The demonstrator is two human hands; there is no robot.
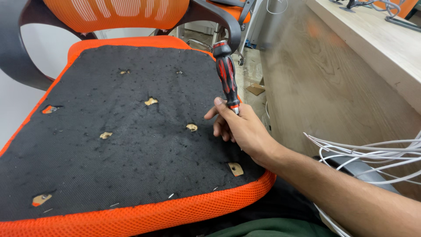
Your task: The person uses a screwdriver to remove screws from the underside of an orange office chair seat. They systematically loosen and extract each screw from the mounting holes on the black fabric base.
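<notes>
My right hand (239, 127) grips a screwdriver with a red and black handle (226, 74), the handle pointing up and away from me. Its tip is hidden behind my fingers. The hand rests on the black fabric underside (131, 145) of an overturned orange office chair seat, beside a torn screw hole (191, 127). Several more holes showing pale wood dot the fabric, such as one (151, 101) in the middle and one (236, 168) near my wrist. My left hand is out of sight.
An orange mesh backrest (114, 13) and black armrests (219, 19) rise at the far side of the seat. A pale wooden desk panel (333, 87) stands to the right. Grey cables (372, 153) hang over my forearm at the right edge.
</notes>
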